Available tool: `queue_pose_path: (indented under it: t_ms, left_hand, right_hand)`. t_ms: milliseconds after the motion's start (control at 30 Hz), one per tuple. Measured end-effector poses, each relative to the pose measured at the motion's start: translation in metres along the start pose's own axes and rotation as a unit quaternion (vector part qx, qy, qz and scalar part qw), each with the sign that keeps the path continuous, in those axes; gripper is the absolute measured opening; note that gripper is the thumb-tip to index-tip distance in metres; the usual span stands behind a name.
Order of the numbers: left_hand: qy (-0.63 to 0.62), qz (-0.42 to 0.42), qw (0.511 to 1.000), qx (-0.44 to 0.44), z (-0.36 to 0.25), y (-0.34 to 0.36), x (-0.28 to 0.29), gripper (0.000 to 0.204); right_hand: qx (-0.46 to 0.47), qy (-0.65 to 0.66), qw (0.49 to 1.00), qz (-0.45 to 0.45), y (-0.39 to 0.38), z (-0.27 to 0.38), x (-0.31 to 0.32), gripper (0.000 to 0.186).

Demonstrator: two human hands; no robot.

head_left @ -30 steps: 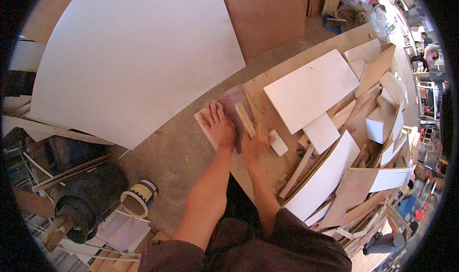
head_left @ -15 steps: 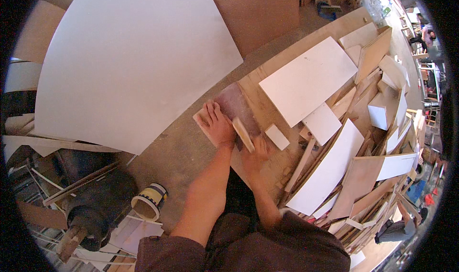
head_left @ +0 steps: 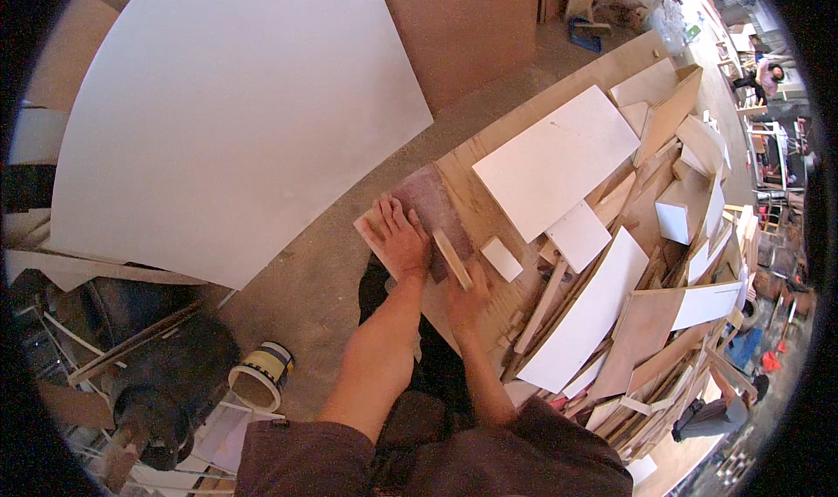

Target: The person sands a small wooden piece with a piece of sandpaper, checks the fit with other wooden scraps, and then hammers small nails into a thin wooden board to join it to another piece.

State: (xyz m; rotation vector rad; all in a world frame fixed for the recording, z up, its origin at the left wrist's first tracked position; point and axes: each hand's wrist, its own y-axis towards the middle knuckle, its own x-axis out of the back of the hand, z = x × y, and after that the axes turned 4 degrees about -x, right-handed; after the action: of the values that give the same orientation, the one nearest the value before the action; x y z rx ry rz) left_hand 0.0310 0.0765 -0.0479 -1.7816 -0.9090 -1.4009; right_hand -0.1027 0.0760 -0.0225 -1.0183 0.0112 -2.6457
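My left hand lies flat with fingers apart on the near left end of a plywood board, pressing on a dark reddish-brown sheet that looks like sandpaper. Close to its right, my right hand grips a small wooden block. The block stands on edge on or just over the sheet; its contact underneath is hidden. A loose small white-faced block rests on the board just right of my right hand.
White panels and many offcuts pile up on the right. A large white sheet leans at the upper left. Below it stand a bucket and a dark machine. Two people are farther off at the right.
The block in my right hand has shifted slightly right along the sheet. My left hand has slid a little right and nearer. The whole view has tilted a little.
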Motion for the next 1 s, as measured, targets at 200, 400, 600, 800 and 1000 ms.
queue_pose_path:
  t_ms: [200,400,600,800,1000]
  left_hand:
    - [0.033,-0.053,0.998,-0.016,-0.005,0.004,-0.005,0.050]
    - [-0.053,-0.086,0.992,-0.068,-0.002,0.011,0.012,0.051]
    - [-0.218,-0.031,0.966,-0.138,0.048,0.049,0.029,0.040]
    - [-0.298,0.023,0.936,-0.186,0.053,0.069,0.032,0.024]
    - [-0.291,0.025,0.924,-0.248,0.067,0.072,0.024,0.019]
  right_hand:
    - [0.072,-0.168,0.969,-0.167,0.058,0.020,-0.040,0.034]
    - [-0.078,0.023,0.988,-0.129,0.082,0.013,-0.040,0.048]
    - [-0.143,0.380,0.909,-0.096,0.023,0.064,0.031,0.051]
    - [-0.223,0.448,0.860,-0.097,-0.021,0.108,0.106,0.043]
    - [-0.167,0.526,0.818,-0.161,-0.045,0.133,0.145,0.047]
